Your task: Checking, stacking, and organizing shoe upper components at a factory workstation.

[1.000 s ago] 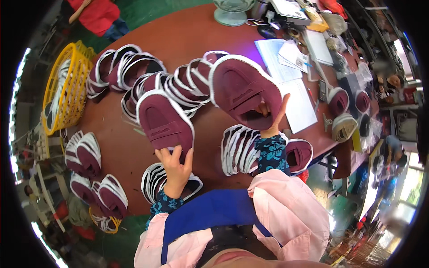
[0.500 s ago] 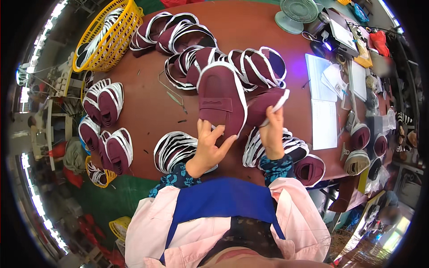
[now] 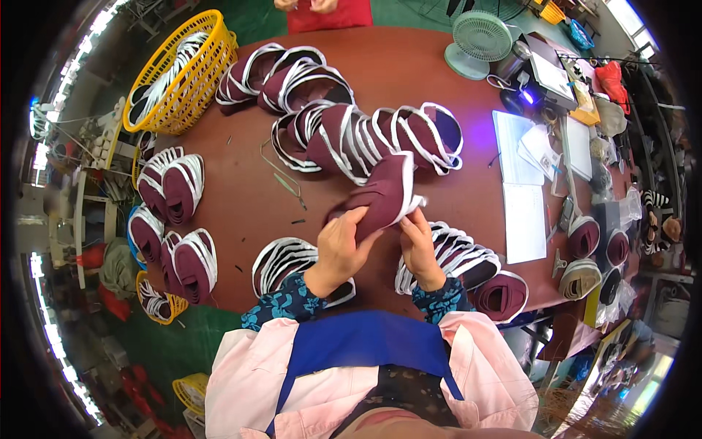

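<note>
A maroon shoe upper [image 3: 383, 192] with white edging is held tilted above the near middle of the table. My left hand [image 3: 339, 250] grips its left side, fingers and thumb closed on the cloth. With thumb and fingers my right hand [image 3: 420, 252] pinches the white edge at its lower right. Whether a second upper lies inside the fold I cannot tell. Stacked uppers [image 3: 281, 262] lie beside my left wrist, and another stack [image 3: 468, 257] lies by my right wrist. Beyond my hands runs a row of overlapping maroon uppers [image 3: 338, 139].
The brown table [image 3: 241, 183] carries more uppers [image 3: 183, 189] at the left. Tweezers-like metal tool [image 3: 287, 183] lies left of centre. A yellow basket [image 3: 183, 88], a green fan [image 3: 479, 40] and an open notebook [image 3: 523, 219] stand around. Another person's hands [image 3: 307, 4] show at the far edge.
Two uppers were held apart, one near each hand; now a single tilted, folded shape shows between my hands. My right hand has come left and down, closer to my left. The view has shifted slightly.
</note>
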Motion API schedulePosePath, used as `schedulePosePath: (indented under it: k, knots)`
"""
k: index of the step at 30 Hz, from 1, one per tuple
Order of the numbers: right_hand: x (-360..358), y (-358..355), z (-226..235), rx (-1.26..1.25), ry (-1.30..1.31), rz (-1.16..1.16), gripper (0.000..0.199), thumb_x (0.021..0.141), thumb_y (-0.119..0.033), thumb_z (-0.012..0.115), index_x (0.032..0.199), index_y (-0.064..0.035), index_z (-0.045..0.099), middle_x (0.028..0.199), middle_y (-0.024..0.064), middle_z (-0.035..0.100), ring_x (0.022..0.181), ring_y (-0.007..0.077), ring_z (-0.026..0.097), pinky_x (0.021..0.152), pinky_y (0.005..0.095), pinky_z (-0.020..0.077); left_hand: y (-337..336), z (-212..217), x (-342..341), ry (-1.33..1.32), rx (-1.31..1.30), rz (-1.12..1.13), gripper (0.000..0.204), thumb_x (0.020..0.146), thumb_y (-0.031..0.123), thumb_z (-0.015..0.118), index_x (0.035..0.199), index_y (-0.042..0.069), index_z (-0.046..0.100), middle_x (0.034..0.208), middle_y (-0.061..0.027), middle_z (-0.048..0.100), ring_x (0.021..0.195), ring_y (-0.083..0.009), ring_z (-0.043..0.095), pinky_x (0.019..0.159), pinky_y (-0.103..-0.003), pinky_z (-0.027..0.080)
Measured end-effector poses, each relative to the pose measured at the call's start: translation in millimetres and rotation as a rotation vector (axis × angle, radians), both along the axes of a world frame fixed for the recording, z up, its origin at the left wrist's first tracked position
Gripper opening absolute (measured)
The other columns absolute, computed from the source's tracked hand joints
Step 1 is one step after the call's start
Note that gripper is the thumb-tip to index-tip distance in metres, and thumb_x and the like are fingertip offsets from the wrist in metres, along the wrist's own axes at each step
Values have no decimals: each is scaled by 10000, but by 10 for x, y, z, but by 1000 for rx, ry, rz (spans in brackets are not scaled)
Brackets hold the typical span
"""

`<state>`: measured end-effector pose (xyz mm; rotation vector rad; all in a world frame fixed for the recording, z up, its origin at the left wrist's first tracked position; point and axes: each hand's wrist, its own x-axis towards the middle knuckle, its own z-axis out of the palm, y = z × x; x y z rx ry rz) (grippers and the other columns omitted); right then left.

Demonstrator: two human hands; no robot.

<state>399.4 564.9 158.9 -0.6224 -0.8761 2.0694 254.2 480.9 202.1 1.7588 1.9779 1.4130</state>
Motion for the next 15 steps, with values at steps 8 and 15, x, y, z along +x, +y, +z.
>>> schedulePosePath:
  k: [8, 15]
  knots:
    - [255, 30, -387, 75, -417, -51, 152, 1018, -172, 552, 962, -46, 618, 863, 22, 633, 766, 79, 580, 699, 217, 464, 900, -345, -1294, 662, 123, 93, 431, 797, 41, 715, 1196, 24, 553, 996, -131, 635, 857, -314, 604, 742, -409, 477]
    - [362, -25, -634, -23, -503, -50, 156, 1011, -159, 553, 950, -31, 618, 834, 28, 637, 716, 79, 561, 669, 213, 456, 1262, -782, -1783, 75, -114, 194, 542, 857, 95, 693, 1340, 31, 456, 1066, -218, 632, 1023, -405, 606, 861, -462, 491]
